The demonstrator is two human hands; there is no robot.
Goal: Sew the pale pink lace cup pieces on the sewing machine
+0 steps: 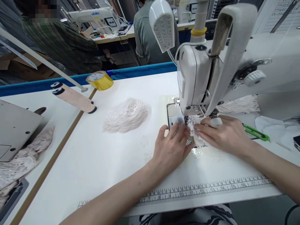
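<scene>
1. Under the presser foot of the sewing machine (201, 78), a small white lace piece (198, 131) lies flat on the tabletop (98, 156), just in front of the needle area and partly covered by both hands.
2. Left hand (172, 145): fingers extended and close together, palm down, fingertips pressing the near-left edge of the lace piece beside the metal needle plate (174, 115). It pinches nothing.
3. Right hand (222, 134): also flat and palm down, fingers pointing left toward the needle, holding down the right side of the lace piece. The two sets of fingertips almost meet (no clear gap shows between them).
4. Step in hand, as judged: positioning and steadying the lace at the needle for stitching.
5. The next move would call for even, light pressure from both hands, feeding the lace straight back with the fingertips kept clear of the needle; whether the foot is lowered cannot be told.
6. Surroundings: a stack of lace pieces (126, 115) lies well to the left; green snips (255, 132) lie just right of the right hand; a yellow tape roll (99, 80) sits at the far edge; a printed ruler (211, 189) runs along the near edge.
</scene>
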